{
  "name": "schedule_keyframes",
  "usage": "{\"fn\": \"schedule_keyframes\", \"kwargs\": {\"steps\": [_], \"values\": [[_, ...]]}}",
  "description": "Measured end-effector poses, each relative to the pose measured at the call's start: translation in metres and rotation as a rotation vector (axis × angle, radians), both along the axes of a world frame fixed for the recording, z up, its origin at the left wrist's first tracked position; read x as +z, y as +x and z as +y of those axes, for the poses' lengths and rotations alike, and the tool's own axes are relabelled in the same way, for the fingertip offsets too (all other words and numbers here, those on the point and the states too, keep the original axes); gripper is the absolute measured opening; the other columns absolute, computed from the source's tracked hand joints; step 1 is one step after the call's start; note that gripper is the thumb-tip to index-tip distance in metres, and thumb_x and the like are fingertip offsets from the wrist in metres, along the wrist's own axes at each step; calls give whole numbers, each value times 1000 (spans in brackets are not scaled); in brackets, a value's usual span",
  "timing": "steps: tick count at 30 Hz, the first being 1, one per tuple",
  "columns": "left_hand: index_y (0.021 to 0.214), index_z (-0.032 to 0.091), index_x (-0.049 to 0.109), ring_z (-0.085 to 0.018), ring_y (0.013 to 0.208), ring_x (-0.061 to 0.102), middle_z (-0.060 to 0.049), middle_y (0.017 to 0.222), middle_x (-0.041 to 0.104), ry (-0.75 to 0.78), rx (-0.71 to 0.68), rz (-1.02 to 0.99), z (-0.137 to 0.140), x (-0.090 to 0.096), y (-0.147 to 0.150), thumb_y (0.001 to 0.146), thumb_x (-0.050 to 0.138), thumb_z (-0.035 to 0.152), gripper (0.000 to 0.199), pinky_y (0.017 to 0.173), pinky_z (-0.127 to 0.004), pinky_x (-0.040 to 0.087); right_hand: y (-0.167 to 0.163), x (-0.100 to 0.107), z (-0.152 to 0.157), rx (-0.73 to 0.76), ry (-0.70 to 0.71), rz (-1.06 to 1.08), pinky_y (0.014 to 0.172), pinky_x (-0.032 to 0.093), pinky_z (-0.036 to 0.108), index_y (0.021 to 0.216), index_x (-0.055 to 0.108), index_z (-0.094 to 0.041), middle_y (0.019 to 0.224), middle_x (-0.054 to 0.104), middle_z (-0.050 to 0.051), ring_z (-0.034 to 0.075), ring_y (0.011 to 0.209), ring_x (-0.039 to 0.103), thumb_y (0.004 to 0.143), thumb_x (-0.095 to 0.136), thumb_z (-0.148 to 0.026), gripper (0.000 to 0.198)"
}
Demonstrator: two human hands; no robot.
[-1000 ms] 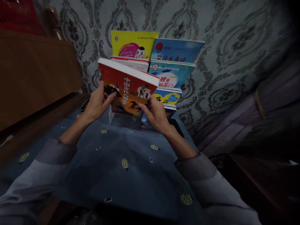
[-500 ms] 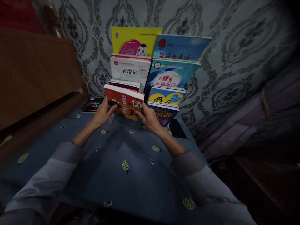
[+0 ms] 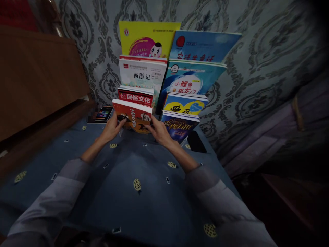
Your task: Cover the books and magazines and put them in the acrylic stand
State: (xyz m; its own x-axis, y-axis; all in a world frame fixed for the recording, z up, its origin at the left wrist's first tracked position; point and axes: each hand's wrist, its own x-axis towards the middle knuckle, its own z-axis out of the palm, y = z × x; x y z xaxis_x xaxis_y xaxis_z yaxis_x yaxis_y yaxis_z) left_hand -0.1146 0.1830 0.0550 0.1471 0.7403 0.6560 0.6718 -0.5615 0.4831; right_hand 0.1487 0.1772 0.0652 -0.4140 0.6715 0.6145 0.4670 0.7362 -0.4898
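Note:
A red-orange book (image 3: pixel 135 115) with Chinese lettering and dark horse figures stands at the front of the left row of books. My left hand (image 3: pixel 111 128) grips its left edge, thumb on the cover. On its right edge my right hand (image 3: pixel 159 130) closes, thumb across the front; the fingers behind are hidden. Just behind it shows a red book (image 3: pixel 136 98) with white lettering. Further back rise a white book (image 3: pixel 141 73) and a tall yellow book (image 3: pixel 149 37). Beside my right hand stands a dark purple-blue book (image 3: pixel 180 127) with gold lettering.
The right row also holds a blue-and-yellow book (image 3: pixel 185 104), a teal book (image 3: pixel 195 75) and a tall blue book (image 3: pixel 205 46). A black flat object (image 3: pixel 196 141) lies at right on the blue tablecloth (image 3: pixel 108 195). A wooden cabinet (image 3: pixel 41 75) stands left; patterned wallpaper covers the wall.
The red-orange book has moved down and slightly left in both hands, now more level. More of the red book's title behind it shows. The view has shifted a little closer.

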Motion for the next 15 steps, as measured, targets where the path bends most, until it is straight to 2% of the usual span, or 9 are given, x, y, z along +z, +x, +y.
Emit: {"fn": "schedule_keyframes", "kwargs": {"steps": [4,8,11,15], "values": [[118,18,54,-22,79,60,-8,97,64,35,48,-1,5,-6,1,97,48,56,44,76,-36,51,-7,-8,3,-76,-39,-22,80,54,35,121,56,-17,105,73,10,24,91,68,96,54,-23,26],[106,18,57,-23,90,60,-8,95,62,98,129,-40,8,-11,5,98,48,46,30,81,-35,50,-14,-18,0,-269,0,-19,88,53,43,115,57,-16,109,67,15,29,101,64,95,49,-22,22],[113,18,57,-23,91,61,-8,98,63,88,177,-77,10,-16,11,99,49,42,28,83,-35,51,-20,-28,-3,-325,10,20,94,52,47,126,55,-14,113,64,18,30,105,62,95,44,-21,33],[124,18,57,-26,103,59,-11,106,62,126,272,-77,13,-23,20,102,45,41,33,94,-40,48,-28,-45,-3,-376,-2,73,97,52,50,137,51,-12,115,63,19,31,106,62,97,39,-23,44]]}}
